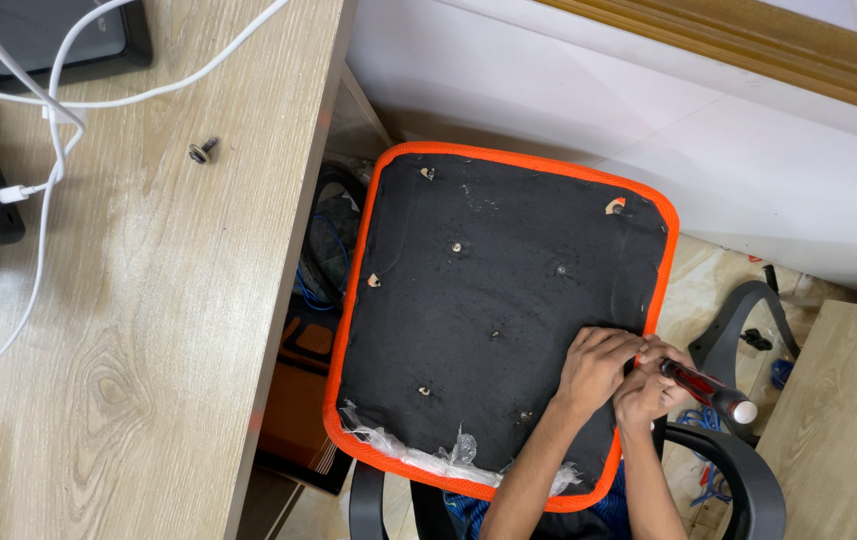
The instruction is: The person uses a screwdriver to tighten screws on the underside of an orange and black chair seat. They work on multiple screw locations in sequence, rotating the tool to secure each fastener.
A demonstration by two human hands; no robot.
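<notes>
- The right hand [652, 392] is closed around a red and black screwdriver [709, 388] with a white end.
- The left hand [594, 365] sits just beside it, fingers curled down onto the tip end of the tool, touching the seat.
- Both hands press at the right edge of a black seat [489, 300] with an orange rim, lying upside down.
- Torn clear plastic [419, 458] hangs at its near edge.
- To the left is a wooden desk [149, 350].
- One loose screw [201, 151] lies on it.
- A white cable [49, 180] runs across, far back.
</notes>
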